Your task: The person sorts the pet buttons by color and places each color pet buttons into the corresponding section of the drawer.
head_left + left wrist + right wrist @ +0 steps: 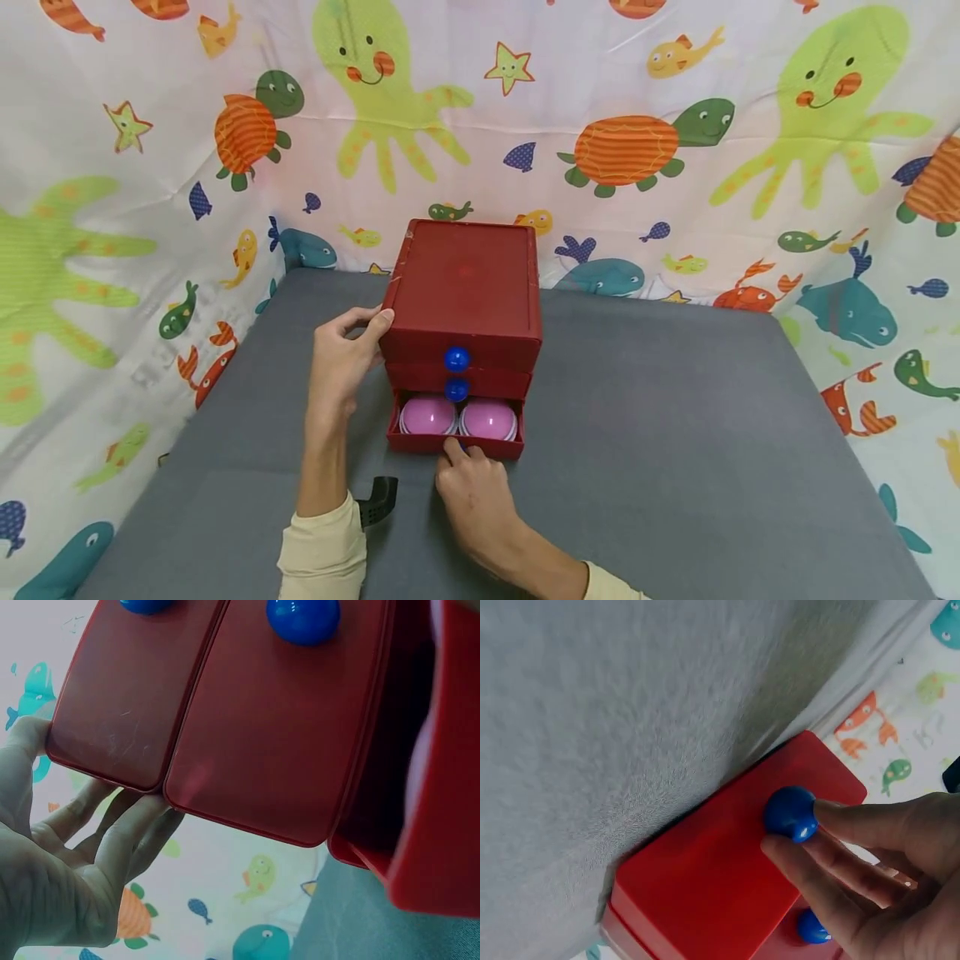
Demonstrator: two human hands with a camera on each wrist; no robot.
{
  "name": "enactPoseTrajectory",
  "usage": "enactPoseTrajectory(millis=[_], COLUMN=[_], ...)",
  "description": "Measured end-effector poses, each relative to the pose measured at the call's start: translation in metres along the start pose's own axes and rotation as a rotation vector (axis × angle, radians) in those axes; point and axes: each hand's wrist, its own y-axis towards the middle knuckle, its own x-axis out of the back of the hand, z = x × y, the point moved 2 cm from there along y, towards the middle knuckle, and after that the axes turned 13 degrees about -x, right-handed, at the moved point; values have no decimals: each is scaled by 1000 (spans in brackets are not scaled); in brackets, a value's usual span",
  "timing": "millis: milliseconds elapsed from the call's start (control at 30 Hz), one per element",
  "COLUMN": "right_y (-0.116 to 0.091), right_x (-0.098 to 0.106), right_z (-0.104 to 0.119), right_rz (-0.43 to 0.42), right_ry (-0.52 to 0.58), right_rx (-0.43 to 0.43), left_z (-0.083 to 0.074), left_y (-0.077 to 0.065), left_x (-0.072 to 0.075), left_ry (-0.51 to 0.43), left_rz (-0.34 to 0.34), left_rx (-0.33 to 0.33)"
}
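A red drawer unit (465, 283) with blue round knobs stands on the grey table. Its bottom drawer (491, 450) is pulled partway out and shows two pink, round, dome-topped items (429, 415) side by side; what they are I cannot tell. My left hand (337, 367) grips the unit's upper left edge, with the thumb at the top and the fingers against the side (112, 750). In front, my right hand (480, 500) pinches the bottom drawer's blue knob (790, 814) between thumb and fingers. The two upper drawers are closed.
The grey tabletop (675, 433) stretches to both sides of the unit. A cloth printed with sea animals (480, 167) hangs behind and along the sides. A black curved piece (378, 498) juts from the left wrist.
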Motion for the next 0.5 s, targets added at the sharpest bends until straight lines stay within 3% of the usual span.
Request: enactPoseTrajectory(millis=[167,300,500], right_y=[17,23,16], right_x=[-11,-20,-24], right_z=[-1,-4,-11], right_rz=[45,-18,-89], right_ry=[21,0,10], right_rx=[-34,-58,-50], left_z=[1,1,-2], left_y=[-3,-6,-9], left_x=[5,6,1], left_ry=[7,27,20], left_rz=[-15,-8,0], left_rx=[3,1,-13])
